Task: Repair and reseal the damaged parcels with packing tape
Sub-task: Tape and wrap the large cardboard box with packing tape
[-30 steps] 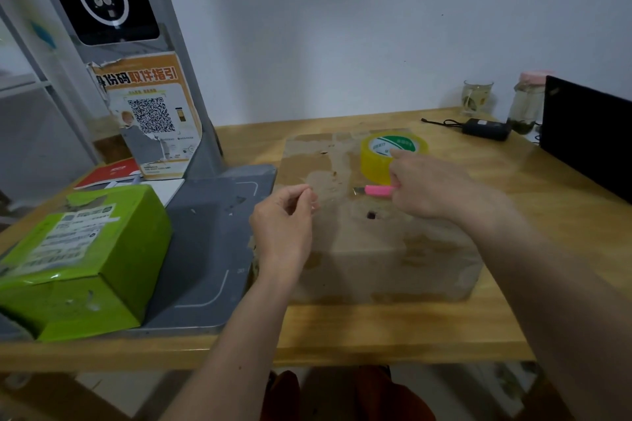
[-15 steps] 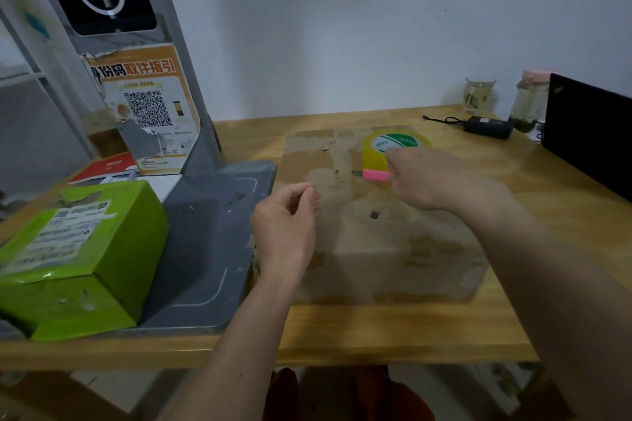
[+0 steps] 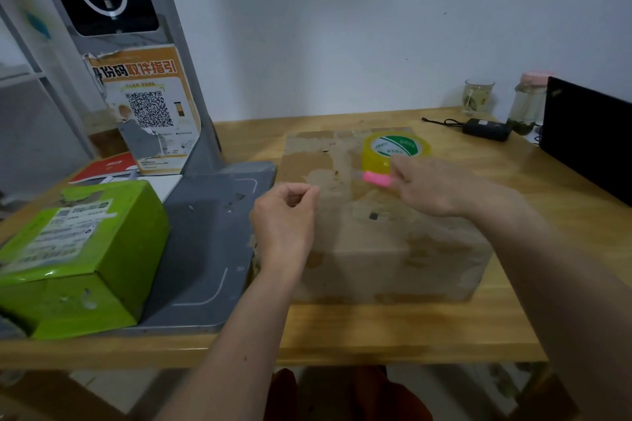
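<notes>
I've got the pink cutter (image 3: 376, 178) gripped in my right hand (image 3: 431, 187), by the tape roll (image 3: 396, 151) at the far edge of the brown parcel (image 3: 376, 236), mid-table. Left hand (image 3: 286, 219) is pinched, prob. on a clear tape strip; can't confirm. I'd keep it taut & slice away from my fingers.

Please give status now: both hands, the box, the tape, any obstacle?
Left hand pinching, contents unclear. Right hand holds pink cutter. Tape roll on brown box. Nothing blocking.

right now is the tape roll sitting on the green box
No, the yellow tape roll sits on top of the brown cardboard box, while the green box lies apart on the grey scanner base.
</notes>
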Demonstrator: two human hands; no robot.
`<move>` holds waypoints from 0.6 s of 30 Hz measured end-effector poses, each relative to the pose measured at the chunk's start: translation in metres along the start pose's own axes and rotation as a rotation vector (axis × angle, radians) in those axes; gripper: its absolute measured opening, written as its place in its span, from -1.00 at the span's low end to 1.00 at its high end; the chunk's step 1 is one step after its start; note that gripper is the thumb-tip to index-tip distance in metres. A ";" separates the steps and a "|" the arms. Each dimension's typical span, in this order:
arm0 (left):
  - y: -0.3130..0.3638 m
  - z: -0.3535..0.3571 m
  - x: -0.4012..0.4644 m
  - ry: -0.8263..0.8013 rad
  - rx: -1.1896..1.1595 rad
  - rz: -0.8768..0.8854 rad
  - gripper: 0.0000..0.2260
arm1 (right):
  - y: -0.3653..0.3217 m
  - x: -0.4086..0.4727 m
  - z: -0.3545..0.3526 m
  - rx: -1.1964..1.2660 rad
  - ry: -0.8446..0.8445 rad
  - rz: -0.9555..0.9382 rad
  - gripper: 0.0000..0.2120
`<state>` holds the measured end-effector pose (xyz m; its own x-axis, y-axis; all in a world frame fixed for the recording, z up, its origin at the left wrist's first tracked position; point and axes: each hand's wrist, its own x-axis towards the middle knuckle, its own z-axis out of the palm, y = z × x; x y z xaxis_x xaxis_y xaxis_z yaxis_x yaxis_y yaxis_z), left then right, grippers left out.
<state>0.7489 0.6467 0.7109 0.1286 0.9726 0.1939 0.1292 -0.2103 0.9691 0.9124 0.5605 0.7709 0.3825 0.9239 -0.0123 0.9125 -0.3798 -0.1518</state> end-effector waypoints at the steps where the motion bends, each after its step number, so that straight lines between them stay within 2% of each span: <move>1: 0.001 0.000 0.001 0.003 0.004 -0.017 -0.85 | 0.002 -0.002 -0.001 -0.001 -0.041 -0.015 -0.83; 5: 0.001 0.002 0.003 0.018 0.015 -0.052 -0.84 | 0.007 -0.010 -0.003 0.035 -0.130 -0.078 -0.78; 8: 0.003 0.003 0.001 0.021 0.057 -0.054 -0.84 | 0.011 -0.011 -0.003 0.220 -0.080 -0.051 -0.75; 10: 0.004 0.003 0.001 0.030 0.090 -0.046 -0.83 | 0.017 -0.009 0.000 0.305 -0.008 -0.027 -0.80; 13: 0.004 0.003 0.000 0.035 0.143 -0.027 -0.84 | 0.021 -0.008 0.003 0.278 -0.009 -0.034 -0.81; 18: 0.002 0.005 0.002 0.041 0.223 -0.021 -0.86 | 0.024 -0.008 0.005 0.094 -0.194 -0.114 -0.79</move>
<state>0.7540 0.6482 0.7122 0.0840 0.9792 0.1847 0.3463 -0.2025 0.9160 0.9307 0.5439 0.7627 0.2349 0.9556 -0.1781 0.9270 -0.2753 -0.2547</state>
